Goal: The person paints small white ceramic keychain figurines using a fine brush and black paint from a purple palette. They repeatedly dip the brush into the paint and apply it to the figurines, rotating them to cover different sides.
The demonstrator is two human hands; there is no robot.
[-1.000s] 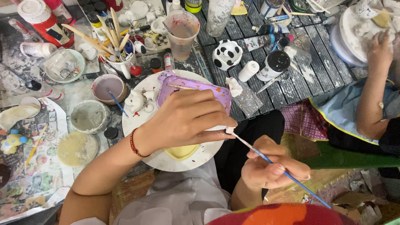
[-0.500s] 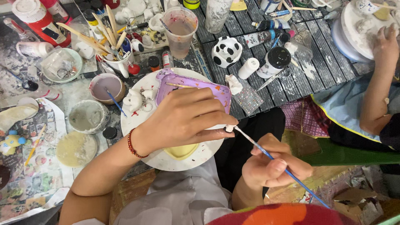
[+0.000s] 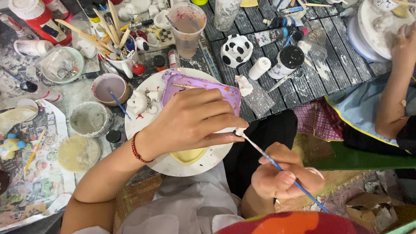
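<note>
Ahead of you on the worktop (image 3: 329,65) stands a clear plastic cup (image 3: 187,28) of murky pinkish water, and to its right a black-and-white spotted figurine (image 3: 236,50). Left of the cup, a white mug (image 3: 122,63) bristles with wooden sticks and brushes. Nearer you, a small bowl of mauve paint (image 3: 110,88) has a blue brush leaning in it, just above a grey-smeared tub (image 3: 88,118). A black-capped paint bottle (image 3: 287,61) sits right of the figurine. At the far right, another person's arm (image 3: 395,86) reaches to a white round stand (image 3: 368,30).
</note>
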